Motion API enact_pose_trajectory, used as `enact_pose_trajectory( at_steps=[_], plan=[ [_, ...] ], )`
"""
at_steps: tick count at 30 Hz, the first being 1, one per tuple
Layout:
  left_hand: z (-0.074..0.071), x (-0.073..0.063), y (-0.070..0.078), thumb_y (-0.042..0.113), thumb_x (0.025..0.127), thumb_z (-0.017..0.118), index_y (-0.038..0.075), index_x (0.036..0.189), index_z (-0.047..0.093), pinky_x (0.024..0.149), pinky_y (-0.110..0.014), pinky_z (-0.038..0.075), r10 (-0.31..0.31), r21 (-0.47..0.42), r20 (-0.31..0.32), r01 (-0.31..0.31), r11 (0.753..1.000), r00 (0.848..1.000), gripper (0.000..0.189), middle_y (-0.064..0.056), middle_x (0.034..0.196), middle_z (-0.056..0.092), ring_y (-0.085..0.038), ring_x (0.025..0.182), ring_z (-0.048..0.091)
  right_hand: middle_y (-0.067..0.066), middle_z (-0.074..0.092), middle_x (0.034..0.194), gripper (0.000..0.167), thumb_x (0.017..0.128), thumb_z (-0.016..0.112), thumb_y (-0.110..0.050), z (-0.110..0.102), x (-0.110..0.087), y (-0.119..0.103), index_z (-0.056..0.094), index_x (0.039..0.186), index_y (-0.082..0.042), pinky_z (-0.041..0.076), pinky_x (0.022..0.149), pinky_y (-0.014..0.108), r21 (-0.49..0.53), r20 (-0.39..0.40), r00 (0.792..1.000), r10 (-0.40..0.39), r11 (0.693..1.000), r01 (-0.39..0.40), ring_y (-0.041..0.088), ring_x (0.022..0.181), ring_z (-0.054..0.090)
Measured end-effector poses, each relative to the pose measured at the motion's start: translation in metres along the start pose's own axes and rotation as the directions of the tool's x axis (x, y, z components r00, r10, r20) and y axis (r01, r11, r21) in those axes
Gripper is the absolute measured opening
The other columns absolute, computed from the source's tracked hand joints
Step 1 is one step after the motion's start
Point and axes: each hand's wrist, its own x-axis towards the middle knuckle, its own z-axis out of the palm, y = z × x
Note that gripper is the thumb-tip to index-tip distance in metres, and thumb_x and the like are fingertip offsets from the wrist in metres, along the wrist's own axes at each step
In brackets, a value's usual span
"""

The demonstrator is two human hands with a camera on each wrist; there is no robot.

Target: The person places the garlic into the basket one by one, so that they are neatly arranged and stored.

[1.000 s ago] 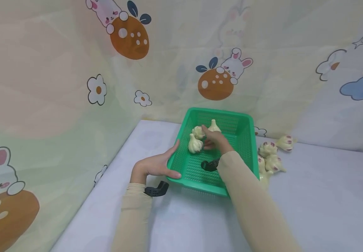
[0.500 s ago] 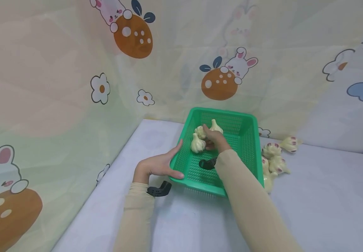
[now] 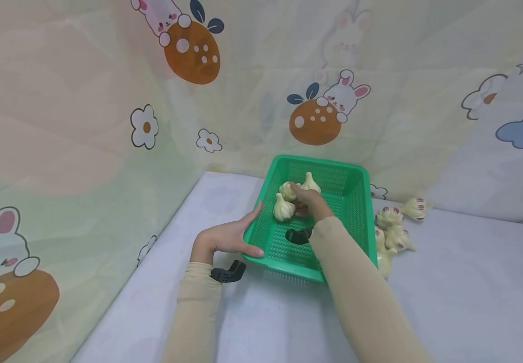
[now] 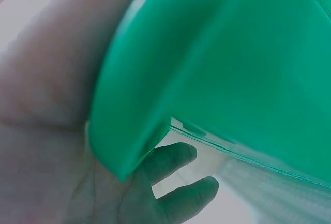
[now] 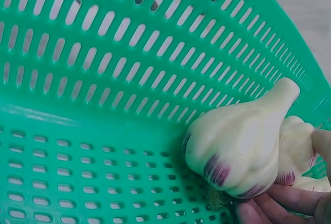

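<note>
A green plastic basket [image 3: 284, 267] stands on the table, with three garlic bulbs along its left and back part. My left hand [image 3: 227, 238] rests against the basket's near left corner, thumb along the front rim and straight fingers reaching along the outside, as the left wrist view shows. Inside the basket, my right hand [image 3: 310, 202] pinches the middle garlic bulb [image 5: 296, 149] between thumb and fingers. A nearer garlic bulb [image 5: 238, 149], streaked purple at its root end, lies right at the fingertips. Beyond the hand stands a third garlic bulb [image 3: 310, 182], partly covered.
Several more garlic bulbs [image 3: 397, 237] lie in a cluster on the white table [image 3: 465, 287], just right of the basket. A patterned cloth wall [image 3: 243, 101] rises close behind the basket. Black wrist devices [image 3: 228, 272] sit on both sleeves.
The whole head view has shifted slightly. Both hands keep their places at the basket, and the garlic bulbs lie as before.
</note>
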Motion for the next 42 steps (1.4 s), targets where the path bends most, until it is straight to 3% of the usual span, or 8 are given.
enact_pose_trajectory(
  at_steps=[14, 23, 30, 37, 42],
  plan=[
    [-0.002, 0.0, 0.002, 0.063, 0.064, 0.078, 0.036, 0.148, -0.02, 0.115, -0.043, 0.022, -0.026, -0.014, -0.01, 0.026, 1.0, 1.0, 0.132, 0.005, 0.16, -0.006, -0.016, 0.146, 0.008, 0.018, 0.048, 0.14, 0.076, 0.09, 0.056, -0.053, -0.012, -0.002, 0.003, 0.04, 0.14, 0.001, 0.044, 0.101, 0.033, 0.132, 0.042, 0.999, 0.027, 0.991, -0.033, 0.028, 0.125, 0.051],
    [0.002, -0.003, -0.002, 0.061, 0.065, 0.078, 0.036, 0.148, -0.02, 0.115, -0.043, 0.023, -0.029, -0.006, -0.016, 0.029, 1.0, 0.999, 0.13, 0.004, 0.16, -0.004, -0.017, 0.146, 0.011, 0.018, 0.044, 0.145, 0.075, 0.091, 0.06, -0.044, -0.019, -0.01, 0.007, 0.033, 0.144, 0.002, 0.045, 0.101, 0.034, 0.087, 0.096, 0.992, -0.082, 0.994, 0.073, 0.029, 0.127, 0.05],
    [0.003, -0.004, 0.002, 0.059, 0.067, 0.077, 0.031, 0.149, -0.02, 0.115, -0.045, 0.023, -0.009, -0.013, -0.013, 0.009, 1.0, 1.0, 0.13, -0.001, 0.161, -0.005, -0.02, 0.145, 0.013, 0.016, 0.028, 0.153, 0.076, 0.091, 0.064, -0.028, -0.028, -0.016, 0.01, 0.023, 0.149, -0.001, 0.038, 0.108, 0.038, 0.093, 0.186, 0.948, -0.259, 0.965, 0.245, 0.029, 0.134, 0.043],
    [0.004, -0.003, 0.002, 0.058, 0.068, 0.077, 0.031, 0.149, -0.02, 0.115, -0.046, 0.023, 0.006, -0.023, -0.012, -0.006, 1.0, 1.0, 0.129, -0.003, 0.161, -0.005, -0.021, 0.145, 0.014, 0.019, 0.03, 0.15, 0.075, 0.093, 0.062, -0.02, -0.039, -0.019, 0.015, 0.018, 0.149, -0.001, 0.036, 0.109, 0.042, 0.12, 0.184, 0.907, -0.378, 0.925, 0.361, 0.033, 0.133, 0.043],
    [0.005, -0.003, 0.002, 0.059, 0.068, 0.077, 0.032, 0.149, -0.019, 0.114, -0.046, 0.024, 0.01, -0.017, -0.011, -0.01, 1.0, 1.0, 0.129, -0.004, 0.161, -0.003, -0.023, 0.145, 0.016, 0.019, 0.035, 0.147, 0.076, 0.093, 0.062, -0.024, -0.037, -0.013, 0.017, 0.016, 0.152, -0.014, 0.038, 0.107, 0.044, 0.173, 0.168, 0.865, -0.472, 0.878, 0.445, 0.035, 0.131, 0.044]
  ],
)
